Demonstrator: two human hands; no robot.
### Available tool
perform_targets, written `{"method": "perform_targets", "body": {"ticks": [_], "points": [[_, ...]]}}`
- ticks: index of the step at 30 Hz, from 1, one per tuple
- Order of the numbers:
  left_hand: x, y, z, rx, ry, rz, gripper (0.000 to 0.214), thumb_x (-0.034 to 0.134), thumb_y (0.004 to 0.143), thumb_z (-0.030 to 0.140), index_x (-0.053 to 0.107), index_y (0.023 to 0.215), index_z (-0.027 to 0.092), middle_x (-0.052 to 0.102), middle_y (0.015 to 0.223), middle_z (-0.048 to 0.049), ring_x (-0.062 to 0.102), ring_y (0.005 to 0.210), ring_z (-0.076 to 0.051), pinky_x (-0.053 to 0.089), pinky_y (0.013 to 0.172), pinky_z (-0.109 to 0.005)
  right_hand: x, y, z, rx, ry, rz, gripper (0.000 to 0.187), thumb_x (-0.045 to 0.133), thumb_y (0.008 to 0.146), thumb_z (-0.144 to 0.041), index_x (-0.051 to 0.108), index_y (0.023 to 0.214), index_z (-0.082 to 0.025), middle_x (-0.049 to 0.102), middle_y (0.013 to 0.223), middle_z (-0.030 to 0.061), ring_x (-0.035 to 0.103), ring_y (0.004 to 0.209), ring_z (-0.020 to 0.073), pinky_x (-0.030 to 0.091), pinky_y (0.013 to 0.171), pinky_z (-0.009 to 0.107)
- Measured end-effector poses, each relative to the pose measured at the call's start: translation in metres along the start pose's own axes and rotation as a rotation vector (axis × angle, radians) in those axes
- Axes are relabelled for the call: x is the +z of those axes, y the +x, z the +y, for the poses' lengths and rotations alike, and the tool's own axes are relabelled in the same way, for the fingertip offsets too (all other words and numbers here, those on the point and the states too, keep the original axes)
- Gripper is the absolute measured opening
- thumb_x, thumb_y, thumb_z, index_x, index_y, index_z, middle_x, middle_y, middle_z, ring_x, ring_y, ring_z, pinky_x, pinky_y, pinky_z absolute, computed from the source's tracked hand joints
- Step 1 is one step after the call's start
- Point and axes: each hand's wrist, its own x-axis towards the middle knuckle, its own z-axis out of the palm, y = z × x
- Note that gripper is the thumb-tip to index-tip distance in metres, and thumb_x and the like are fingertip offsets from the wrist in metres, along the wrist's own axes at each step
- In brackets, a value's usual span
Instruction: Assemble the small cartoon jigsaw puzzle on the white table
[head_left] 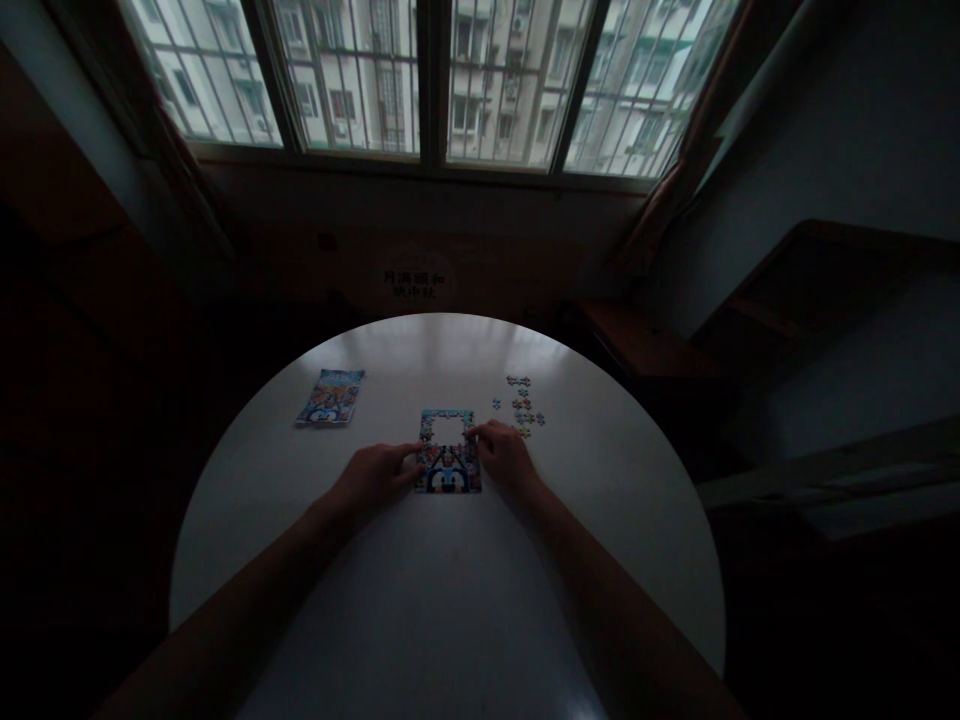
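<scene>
A small colourful jigsaw puzzle (448,452) lies on the round white table (450,600), with an unfilled white gap in its upper part. My left hand (375,474) rests on the table at the puzzle's left edge, fingers stretched toward it. My right hand (504,452) sits at the puzzle's right edge, fingertips pinched at a spot on the upper right of the picture; whether a piece is under them is too small to tell. Several loose puzzle pieces (521,405) lie scattered just beyond my right hand.
A printed reference picture or bag (331,396) lies on the table to the far left. Dark wooden furniture (787,330) stands to the right of the table. Barred windows (427,80) fill the wall ahead. The room is dim.
</scene>
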Motion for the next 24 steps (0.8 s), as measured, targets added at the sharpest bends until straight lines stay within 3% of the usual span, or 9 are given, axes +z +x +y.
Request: {"method": "perform_targets", "body": {"ticks": [24], "points": [[-0.0026,-0.0004,0.0030,-0.011,0.013,-0.018,0.043,0.048,0.085,0.043,0.059,0.124,0.027,0.065,0.071,-0.0015,0.056,0.061,-0.014,0.034,0.058,-0.023,-0.0016,-0.0003,-0.0019,0.000,-0.016,0.002,0.028,0.049,0.079,-0.008,0.071,0.089,-0.021,0.068,0.088,0.0042,0.061,0.082,0.0162,0.042,0.081,0.027]]}}
